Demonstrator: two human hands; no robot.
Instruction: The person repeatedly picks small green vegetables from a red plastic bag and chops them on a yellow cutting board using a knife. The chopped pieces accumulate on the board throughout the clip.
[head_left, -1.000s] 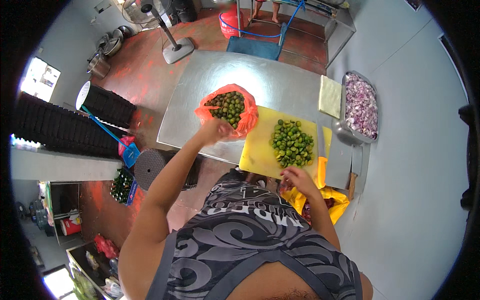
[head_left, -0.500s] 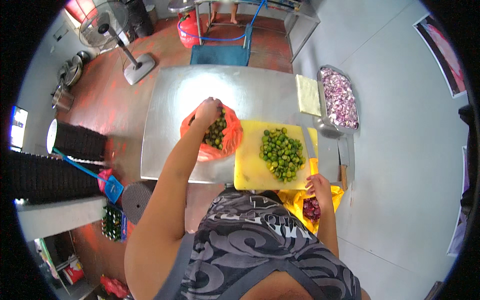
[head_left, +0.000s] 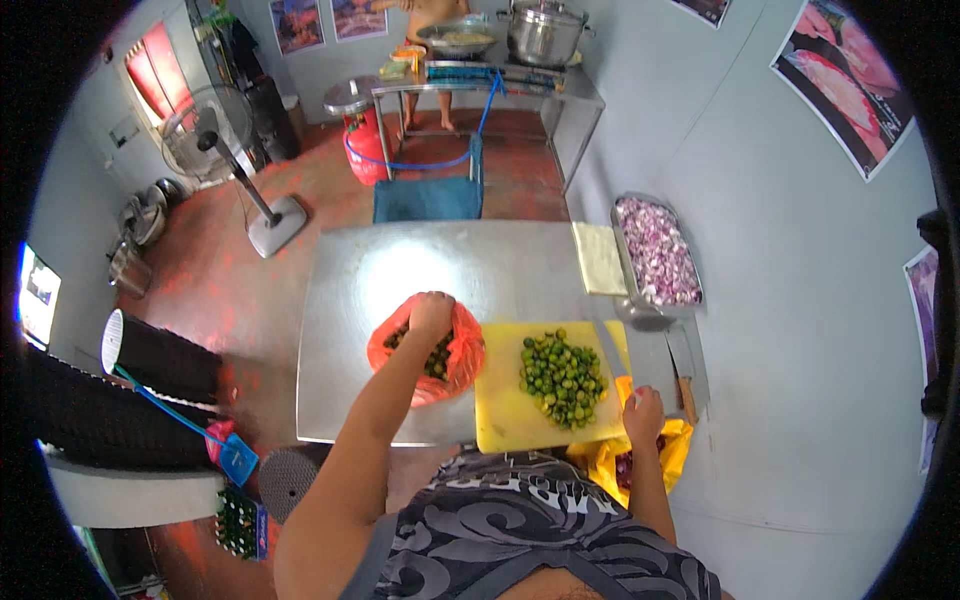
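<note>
My left hand (head_left: pixel 432 314) reaches over the orange-red plastic bag (head_left: pixel 466 352), its bent fingers pointing down at the far side of the opening; whatever they grip is hidden. Small dark green citrus fruits (head_left: pixel 436 362) fill the bag. To its right, a pile of cut green citrus (head_left: pixel 563 380) lies on the yellow cutting board (head_left: pixel 500 420). At the board's right edge rests a knife (head_left: pixel 611 352) with a yellow handle. My right hand (head_left: pixel 643 414) is closed round the lower end of that handle, above a yellow bag (head_left: pixel 676 450) holding dark red pieces, partly hidden by my forearm.
A second knife (head_left: pixel 684 385) with a wooden handle lies at the table's (head_left: pixel 340 400) right edge. Beyond it are a tray of chopped purple onions (head_left: pixel 657 250) and a folded cloth (head_left: pixel 598 258). A blue chair (head_left: pixel 428 200) stands across the table. A person (head_left: pixel 430 50) stands behind the far stove.
My view has tilted up, so the table sits lower and the far stove shows. My left hand is still at the bag, its knuckles turned up more. My right hand remains at the knife handle.
</note>
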